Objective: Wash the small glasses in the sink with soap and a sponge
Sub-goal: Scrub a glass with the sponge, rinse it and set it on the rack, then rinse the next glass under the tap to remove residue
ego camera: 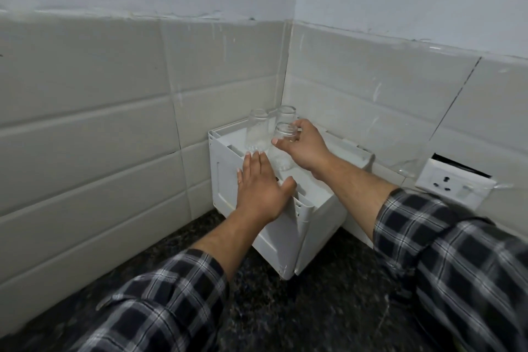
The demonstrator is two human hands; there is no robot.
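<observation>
Head view: the right hand (307,148) pinches the near glass (283,134), hiding its right side. The left hand (260,191) lies flat, fingers straight, over the white box (225,180); whether it touches is unclear.

We recorded a dark speckled bench (328,308) running into a tiled corner. On it stood a white box (285,240), set close against both walls. On the box's top stood a left glass (257,134) and a rear glass (286,116), near the back edge; whether the near glass (283,151) rested there we could not tell.
</observation>
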